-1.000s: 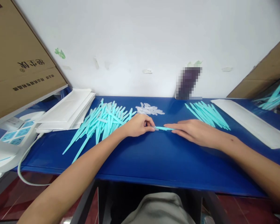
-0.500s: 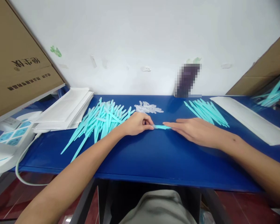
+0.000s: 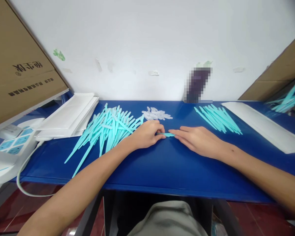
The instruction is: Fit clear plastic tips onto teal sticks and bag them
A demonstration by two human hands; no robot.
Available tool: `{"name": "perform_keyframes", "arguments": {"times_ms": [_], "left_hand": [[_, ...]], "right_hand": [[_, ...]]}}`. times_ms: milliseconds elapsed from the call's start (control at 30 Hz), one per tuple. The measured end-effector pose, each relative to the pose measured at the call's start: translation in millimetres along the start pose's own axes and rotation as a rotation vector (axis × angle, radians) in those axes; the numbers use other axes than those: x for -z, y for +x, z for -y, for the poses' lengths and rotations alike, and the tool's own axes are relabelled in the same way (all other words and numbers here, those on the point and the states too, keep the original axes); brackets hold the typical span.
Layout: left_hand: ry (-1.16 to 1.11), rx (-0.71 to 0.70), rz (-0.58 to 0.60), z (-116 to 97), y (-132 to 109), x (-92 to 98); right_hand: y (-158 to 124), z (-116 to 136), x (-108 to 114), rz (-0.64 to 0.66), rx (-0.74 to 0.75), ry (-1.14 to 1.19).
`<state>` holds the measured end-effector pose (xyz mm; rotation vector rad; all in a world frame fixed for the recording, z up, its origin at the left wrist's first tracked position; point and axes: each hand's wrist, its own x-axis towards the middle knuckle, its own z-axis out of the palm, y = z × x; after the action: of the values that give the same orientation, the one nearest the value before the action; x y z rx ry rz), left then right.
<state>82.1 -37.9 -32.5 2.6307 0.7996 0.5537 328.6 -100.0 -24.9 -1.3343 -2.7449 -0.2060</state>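
Note:
On the blue table (image 3: pixel 162 170), my left hand (image 3: pixel 146 134) is curled with its fingertips pinched on one end of a thin turquoise plastic stick (image 3: pixel 166 134). My right hand (image 3: pixel 198 141) lies over the stick's other end, fingers stretched and pressed on it. A loose heap of turquoise sticks (image 3: pixel 108 129) lies just left of my left hand. A small pile of clear plastic caps (image 3: pixel 156 114) sits behind my hands. A tidy row of turquoise sticks (image 3: pixel 218 118) lies to the right.
A stack of white bags (image 3: pixel 68 114) lies at the back left, beside a white machine (image 3: pixel 7 150) with a cable. Cardboard boxes (image 3: pixel 19 65) stand left and right. A long white sheet (image 3: pixel 260 126) lies at the right. A white wall is behind.
Both hands have slid slightly left, closer together over the stick, so less of it shows between them. The view shifted a little.

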Motion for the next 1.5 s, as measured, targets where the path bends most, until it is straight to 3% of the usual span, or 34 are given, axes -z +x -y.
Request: {"name": "perform_keyframes", "arguments": {"times_ms": [133, 300, 467, 567, 633, 700, 800, 933, 1100, 1200, 1333, 1500], "left_hand": [[0.017, -0.075, 0.013, 1.2, -2.3, 6.1], [-0.405, 0.092, -0.051, 1.5, -0.3, 18.9], [-1.005, 0.271, -0.346, 19.5, 4.0, 34.8], [-1.207, 0.378, -0.581, 34.3, 3.7, 47.6], [-1.062, 0.475, -0.673, 42.4, 0.8, 56.3], [-0.716, 0.555, -0.689, 48.4, -3.6, 63.5], [-0.269, 0.598, -0.567, 54.1, -10.0, 69.1], [0.145, 0.591, -0.335, 58.9, -14.0, 65.1], [0.573, 0.515, -0.401, 58.4, -14.1, 57.7], [0.638, 0.422, -0.403, 47.3, -12.0, 56.9], [0.420, 0.229, -0.288, 22.6, -8.9, 50.2], [0.267, -0.097, -0.083, 7.8, -8.1, 36.5]], "right_hand": [[-2.2, -1.4, 4.7, -0.004, 0.022, 0.067], [-3.6, 3.3, 11.6, -0.001, 0.009, 0.142], [-2.4, 4.0, 18.3, 0.002, 0.008, 0.237], [-1.4, -11.5, 18.2, -0.023, -0.164, 0.314], [-1.6, -29.8, 15.6, -0.010, -0.345, 0.334], [-2.9, -51.6, 12.6, -0.009, -0.530, 0.220], [-7.7, -81.7, 10.4, 0.034, -0.726, 0.006], [-15.0, -101.4, 9.9, 0.106, -0.790, -0.063], [-16.0, -101.1, 3.2, 0.138, -0.724, -0.080], [-14.9, -100.8, -2.6, 0.098, -0.627, -0.110], [-14.6, -102.2, -9.0, -0.008, -0.494, -0.068], [-12.7, -100.6, -9.1, 0.000, -0.516, -0.035]]}}
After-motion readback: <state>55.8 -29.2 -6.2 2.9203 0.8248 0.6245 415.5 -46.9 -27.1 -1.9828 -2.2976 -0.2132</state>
